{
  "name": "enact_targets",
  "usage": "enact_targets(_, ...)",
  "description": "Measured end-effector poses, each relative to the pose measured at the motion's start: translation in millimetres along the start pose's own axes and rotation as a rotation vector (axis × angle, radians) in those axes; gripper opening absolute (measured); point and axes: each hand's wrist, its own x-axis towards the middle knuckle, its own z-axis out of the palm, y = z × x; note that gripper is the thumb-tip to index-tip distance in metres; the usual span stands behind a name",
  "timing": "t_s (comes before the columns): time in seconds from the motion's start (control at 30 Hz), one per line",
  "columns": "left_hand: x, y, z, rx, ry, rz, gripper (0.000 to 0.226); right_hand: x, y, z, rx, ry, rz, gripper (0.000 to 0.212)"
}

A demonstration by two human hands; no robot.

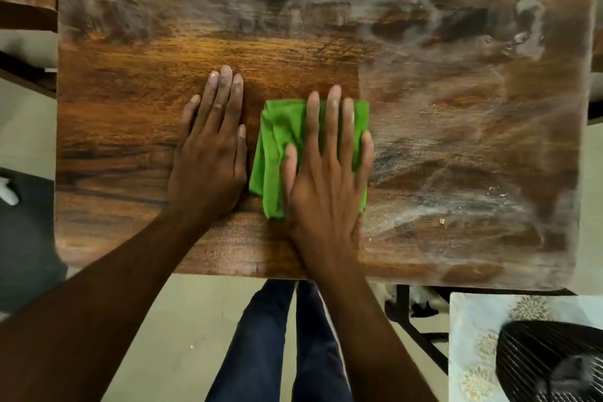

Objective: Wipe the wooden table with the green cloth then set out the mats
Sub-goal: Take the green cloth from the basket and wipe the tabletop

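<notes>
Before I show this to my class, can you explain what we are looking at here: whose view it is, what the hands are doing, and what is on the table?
This is one picture from a camera worn on a person's head, looking down at their own hands. The right hand lies flat on a folded green cloth, pressing it to the wooden table. The left hand rests flat on bare wood beside it. A whitish dusty film and crumbs cover the table's right and far parts. No mats lie on it yet.
</notes>
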Motion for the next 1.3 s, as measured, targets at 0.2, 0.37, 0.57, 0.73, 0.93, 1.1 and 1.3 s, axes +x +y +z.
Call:
enact_targets(0.2,0,1,0,-0.012,0.006,0.000,0.060,110,-13,0,0.016,0.110,0.001,0.066)
enact_targets(0.37,-1,1,-2,0.005,-0.005,0.009,0.060,42,9,-6,-0.006,0.046,-0.035,0.064)
enact_targets(0.57,-1,0,-2,0.021,-0.019,0.006,0.061,-75,47,-14,-0.035,-0.086,0.033,0.069)
enact_targets(0.73,0,2,-3,-0.004,0.000,0.008,0.061,-54,43,-10,-0.057,-0.038,0.052,0.069)
enact_targets(0.93,-2,4,-6,-0.018,0.037,0.018,0.061,70,54,-14,-0.022,0.124,-0.022,0.065)
enact_targets(1.1,-4,9,-5,0.038,0.043,0.028,0.060,77,66,-13,-0.016,0.112,-0.083,0.063)
enact_targets(1.3,-3,47,-4,0.011,0.100,-0.001,0.060,-60,82,-21,-0.017,-0.071,-0.048,0.066)
